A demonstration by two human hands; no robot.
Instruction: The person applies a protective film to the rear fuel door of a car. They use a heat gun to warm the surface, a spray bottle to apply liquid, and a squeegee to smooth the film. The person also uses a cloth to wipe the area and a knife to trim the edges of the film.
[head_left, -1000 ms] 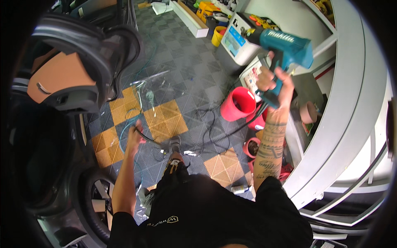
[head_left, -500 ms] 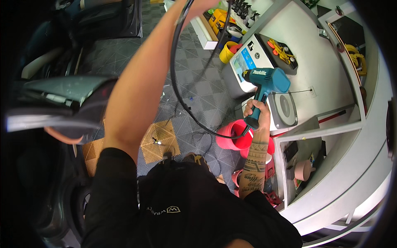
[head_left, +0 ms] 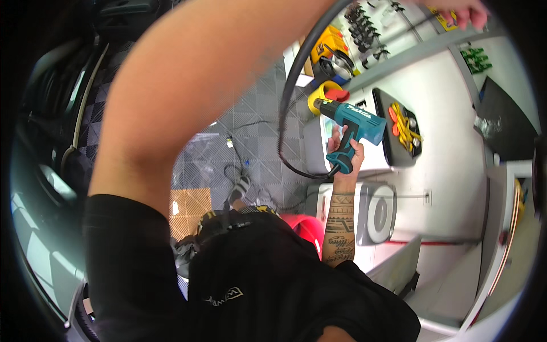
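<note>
My right hand (head_left: 348, 153) grips the handle of a teal heat gun (head_left: 353, 117) and holds it upright in front of a white cabinet (head_left: 450, 159), nozzle pointing left. A black cord (head_left: 283, 108) leaves the base of the handle, loops left and climbs to the top edge. My left arm is raised across the picture. The fingers of my left hand (head_left: 464, 12) are curled at the top right edge, mostly cut off, where the cord leads.
A black tray (head_left: 383, 114) of orange and yellow tools lies on the cabinet. A white machine with a round face (head_left: 377, 212) and a red bucket (head_left: 310, 229) are below my right hand. A car body (head_left: 45, 171) fills the left. Grey and orange floor tiles (head_left: 188, 208) lie below.
My left arm rose from the floor with the cord and now reaches over the cabinet. My right hand lifted the heat gun slightly, and my view swung toward the shelves.
</note>
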